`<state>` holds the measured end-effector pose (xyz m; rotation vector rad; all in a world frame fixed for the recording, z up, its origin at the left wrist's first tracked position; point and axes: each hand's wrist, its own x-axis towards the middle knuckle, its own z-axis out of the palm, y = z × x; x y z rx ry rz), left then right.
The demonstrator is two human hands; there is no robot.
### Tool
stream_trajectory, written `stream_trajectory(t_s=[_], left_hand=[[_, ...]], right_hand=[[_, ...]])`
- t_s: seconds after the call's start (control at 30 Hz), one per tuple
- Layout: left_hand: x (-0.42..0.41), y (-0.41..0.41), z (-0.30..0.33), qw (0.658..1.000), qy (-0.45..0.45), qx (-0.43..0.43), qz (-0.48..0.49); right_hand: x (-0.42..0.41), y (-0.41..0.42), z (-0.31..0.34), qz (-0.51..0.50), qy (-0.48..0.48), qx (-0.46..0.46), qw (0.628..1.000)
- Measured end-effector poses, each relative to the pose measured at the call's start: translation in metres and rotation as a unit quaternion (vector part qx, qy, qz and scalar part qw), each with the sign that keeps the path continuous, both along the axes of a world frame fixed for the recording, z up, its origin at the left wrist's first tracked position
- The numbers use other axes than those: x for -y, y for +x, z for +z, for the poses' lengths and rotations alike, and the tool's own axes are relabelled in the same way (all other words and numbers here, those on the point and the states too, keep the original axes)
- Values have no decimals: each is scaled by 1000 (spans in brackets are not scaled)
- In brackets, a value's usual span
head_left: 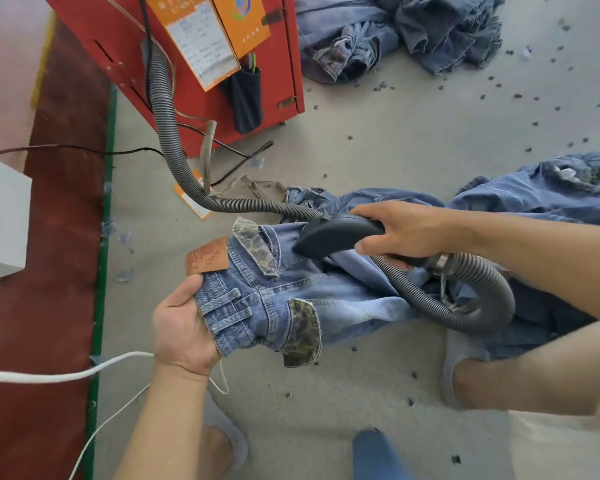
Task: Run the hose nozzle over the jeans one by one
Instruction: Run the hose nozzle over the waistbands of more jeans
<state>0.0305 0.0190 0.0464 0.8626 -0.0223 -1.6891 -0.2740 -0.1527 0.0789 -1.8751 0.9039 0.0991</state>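
A pair of light blue jeans with a brown leather patch and camouflage pocket flaps lies stretched across the middle of the view. My left hand grips its waistband at the left end. My right hand is closed around the handle of a dark hose nozzle, whose flat mouth rests on the jeans just below the waistband. A grey ribbed hose runs from the red machine to the nozzle and loops under my right forearm.
A red machine stands at the top left with an orange label. More jeans lie in a pile at the top and a heap at the right. White cable crosses the lower left. Dark lint specks dot the grey floor.
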Motion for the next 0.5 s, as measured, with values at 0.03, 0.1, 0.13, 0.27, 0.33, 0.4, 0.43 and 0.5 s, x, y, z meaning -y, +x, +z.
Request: stream_trajectory(t_s=[0.03,0.1,0.13,0.27,0.33,0.4,0.43,0.5], left_hand=[[0,0,2,1000,-6,-14,0],[0,-1,4,1000,-5,-19,5],[1,-1,5,1000,-8,-22,7],[-1,-6,5,998,-32,-61,-3],[-3,-6,4,996,-41,-77,-11],[-3,-5,5,995,-47,-91,-3],[-2,-5,5,996,-45,-82,-1],[0,-4,4,999,-34,-41,-3]], right_hand=[[0,-5,1,5,9,2,1000],[-4,-14,0,15,39,-16,999],[-6,-16,-2,21,60,-30,998],[-13,-5,-10,-9,92,-16,996],[-10,0,-6,-48,79,26,995],[-6,-3,2,-49,64,49,996],[-4,-7,5,-44,65,55,995],[-2,-15,8,-30,72,49,996]])
